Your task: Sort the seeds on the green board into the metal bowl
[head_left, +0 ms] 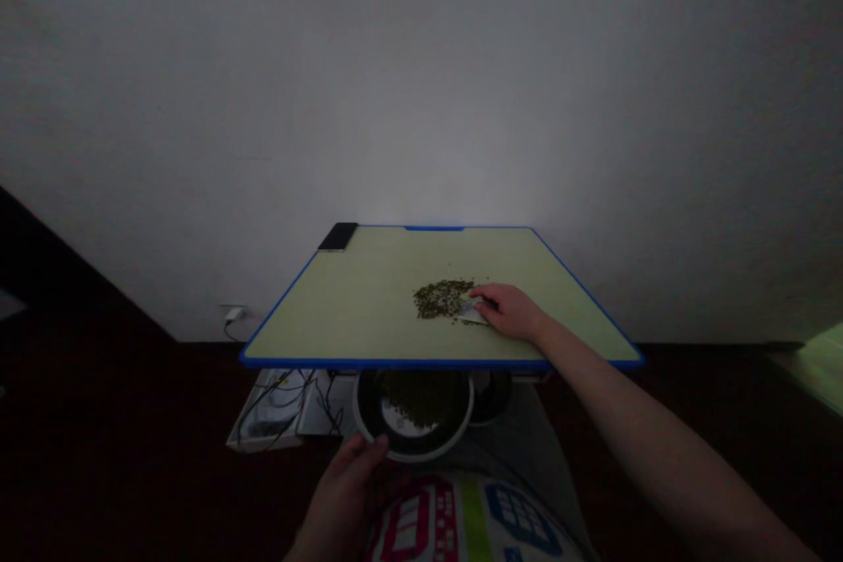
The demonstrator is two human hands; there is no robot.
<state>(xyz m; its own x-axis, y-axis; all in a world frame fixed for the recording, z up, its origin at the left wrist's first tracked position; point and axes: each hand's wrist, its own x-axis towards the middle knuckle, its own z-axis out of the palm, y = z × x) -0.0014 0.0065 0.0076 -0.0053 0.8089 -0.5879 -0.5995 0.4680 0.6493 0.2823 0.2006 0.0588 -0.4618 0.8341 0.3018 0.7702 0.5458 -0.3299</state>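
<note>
A pale green table (342,316) with a blue rim stands before me, carrying a heap of small dark green grains (440,299). My right hand (510,312) lies on the table just right of the heap, fingers closed on a small white card or scrap (471,310) whose edge touches the grains. Below the table's front edge, my left hand (346,492) grips the near rim of a round white-rimmed bowl (369,439) that holds more of the same grains.
A dark phone (338,236) lies at the table's far left corner. White boxes and cables (277,408) sit on the floor under the table, and a charger (233,313) is plugged into the wall. A patterned cloth (474,522) covers my lap.
</note>
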